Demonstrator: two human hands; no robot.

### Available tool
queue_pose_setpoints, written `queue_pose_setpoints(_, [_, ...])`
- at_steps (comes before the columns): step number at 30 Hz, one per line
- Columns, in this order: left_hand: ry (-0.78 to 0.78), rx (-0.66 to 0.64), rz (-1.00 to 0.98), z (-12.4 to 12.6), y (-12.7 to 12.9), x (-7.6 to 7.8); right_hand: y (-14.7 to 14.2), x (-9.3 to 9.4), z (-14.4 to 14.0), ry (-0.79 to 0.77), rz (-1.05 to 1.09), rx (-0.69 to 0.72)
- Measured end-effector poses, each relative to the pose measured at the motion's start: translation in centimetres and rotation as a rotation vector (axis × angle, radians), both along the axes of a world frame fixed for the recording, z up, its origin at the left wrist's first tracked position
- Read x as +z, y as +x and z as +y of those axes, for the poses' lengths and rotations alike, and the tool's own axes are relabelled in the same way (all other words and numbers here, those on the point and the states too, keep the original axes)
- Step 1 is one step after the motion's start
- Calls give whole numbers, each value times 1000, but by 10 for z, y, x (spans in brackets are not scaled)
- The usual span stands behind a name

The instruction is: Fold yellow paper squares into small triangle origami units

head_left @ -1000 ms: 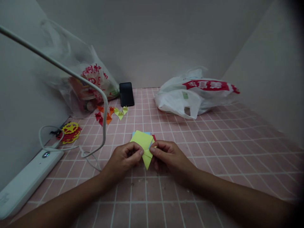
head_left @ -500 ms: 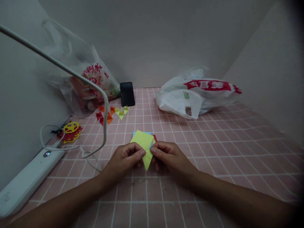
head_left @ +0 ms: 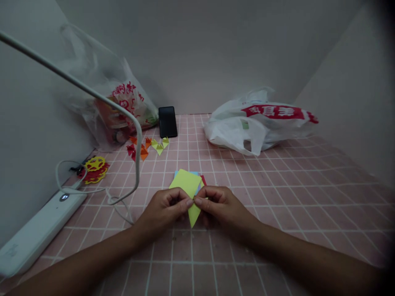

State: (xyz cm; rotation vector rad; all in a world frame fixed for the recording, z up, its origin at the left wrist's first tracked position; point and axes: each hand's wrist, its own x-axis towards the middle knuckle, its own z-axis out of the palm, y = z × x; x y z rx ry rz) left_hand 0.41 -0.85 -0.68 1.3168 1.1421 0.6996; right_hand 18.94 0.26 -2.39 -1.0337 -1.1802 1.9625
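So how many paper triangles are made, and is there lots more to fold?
Several folded triangles already lie near the phone. The left hand and right hand pinch a yellow piece, partly folded. A small stack of coloured sheets waits unfolded.

Left hand [head_left: 163,207] and right hand [head_left: 220,205] pinch a folded yellow paper piece [head_left: 194,213], fingertips meeting at its top edge; its point hangs down. Just behind: stack of coloured paper squares [head_left: 187,181] on pink grid mat [head_left: 277,193]. Farther back: phone [head_left: 168,121], white plastic bag [head_left: 259,125], small folded triangles [head_left: 148,146]
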Motion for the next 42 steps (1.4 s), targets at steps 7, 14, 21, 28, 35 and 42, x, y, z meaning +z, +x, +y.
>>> queue_pose_setpoints(7, [4,46,-126,5,-2,1,-1,-1,1,27,0,-67])
queue_pose_setpoints(14, [-20,58,-83,4,0,-1,-1,-1,-1,52,-37,-56])
queue_pose_setpoints(21, [-38,77,-79,6,-1,0,0,2,1,-12,-33,-42])
queue_pose_setpoints(28, [-4,46,-11,2,-1,-2,0,-1,2,25,-14,44])
queue_pose_setpoints(35, [-45,0,-30,4,-2,-2,2,3,2,87,-36,115])
queue_pose_setpoints(42, [-124,87,-107,9,-2,1,3,5,7,68,-74,23])
